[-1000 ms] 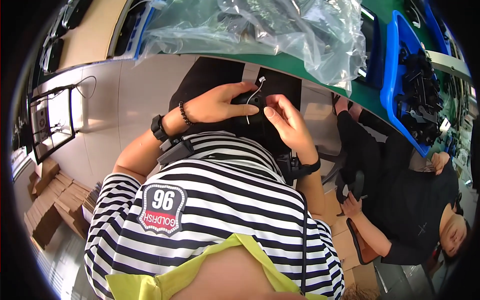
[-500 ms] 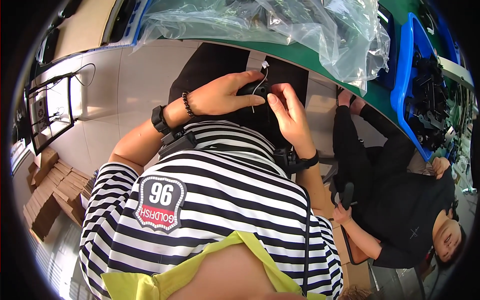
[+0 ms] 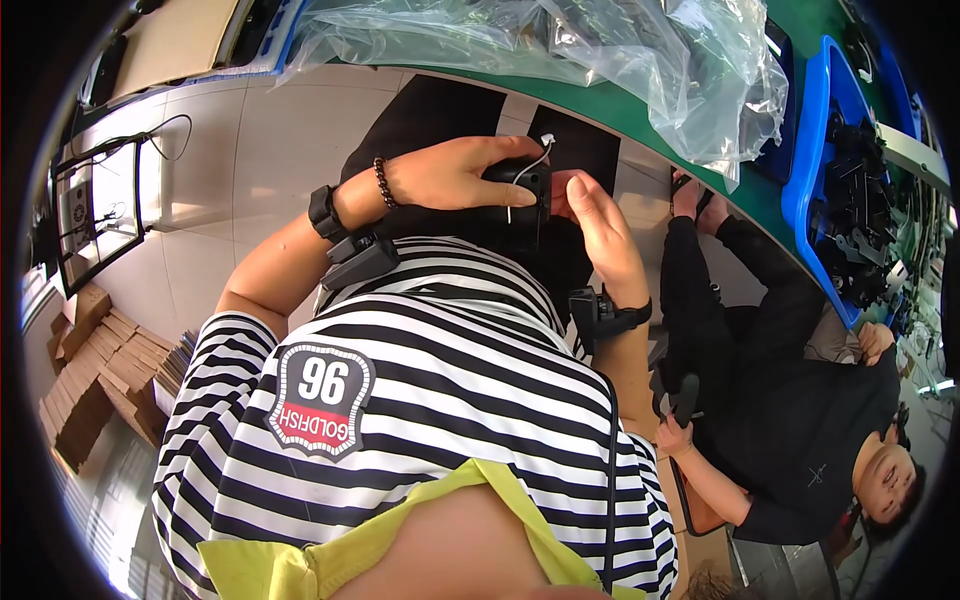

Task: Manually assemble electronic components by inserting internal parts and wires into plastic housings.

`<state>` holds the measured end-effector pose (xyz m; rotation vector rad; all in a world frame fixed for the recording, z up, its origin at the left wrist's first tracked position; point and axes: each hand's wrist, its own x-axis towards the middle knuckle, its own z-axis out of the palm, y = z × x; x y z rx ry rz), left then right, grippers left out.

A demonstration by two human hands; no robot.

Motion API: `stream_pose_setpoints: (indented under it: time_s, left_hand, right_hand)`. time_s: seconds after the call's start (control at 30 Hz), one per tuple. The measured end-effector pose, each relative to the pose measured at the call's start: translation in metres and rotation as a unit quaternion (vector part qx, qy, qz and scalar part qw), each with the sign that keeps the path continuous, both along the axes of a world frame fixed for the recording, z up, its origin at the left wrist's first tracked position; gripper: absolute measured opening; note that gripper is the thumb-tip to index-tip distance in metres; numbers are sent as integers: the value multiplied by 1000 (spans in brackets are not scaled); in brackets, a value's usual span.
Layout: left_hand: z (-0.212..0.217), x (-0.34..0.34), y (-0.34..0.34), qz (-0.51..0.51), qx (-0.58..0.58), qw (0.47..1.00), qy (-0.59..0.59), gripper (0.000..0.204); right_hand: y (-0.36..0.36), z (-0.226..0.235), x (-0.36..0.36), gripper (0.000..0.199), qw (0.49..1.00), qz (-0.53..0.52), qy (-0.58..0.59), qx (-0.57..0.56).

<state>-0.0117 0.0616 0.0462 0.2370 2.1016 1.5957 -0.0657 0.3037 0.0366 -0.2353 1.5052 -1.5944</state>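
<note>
My left hand (image 3: pixel 465 175) is closed round a small black plastic part (image 3: pixel 530 187), held over my lap near the table edge. A thin white cable (image 3: pixel 541 163) with a small white connector (image 3: pixel 548 139) at its end runs across the part, and my left thumb lies over it. Just right of the part is my right hand (image 3: pixel 603 225), its thumb raised clear of the part and its fingers loosely bent. Those fingertips are close to the part's right side; whether they touch it I cannot tell.
Clear plastic bags (image 3: pixel 640 70) lie on the green table (image 3: pixel 560 95) ahead. A blue bin (image 3: pixel 800 180) of black parts stands at the right. A co-worker in black (image 3: pixel 800 430) sits to my right. Stacked cardboard (image 3: pixel 110 370) and a black frame (image 3: pixel 105 225) are at the left.
The black part and my left hand have shifted slightly right. My right hand has moved right, and its thumb has come away from the part.
</note>
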Motion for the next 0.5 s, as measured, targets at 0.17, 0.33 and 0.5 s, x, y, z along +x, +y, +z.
stream_pose_setpoints:
  time_s: [0.17, 0.33, 0.5]
  left_hand:
    - [-2, -6, -3, -21, 21, 999, 29, 63]
    - [7, -9, -3, -44, 16, 999, 22, 52]
    - [12, -17, 2, -43, 40, 995, 85, 32]
  right_hand:
    - [3, -5, -7, 37, 999, 50, -14, 3]
    - [-4, -5, -3, 36, 999, 49, -3, 20]
    - [4, -10, -7, 32, 999, 46, -26, -15]
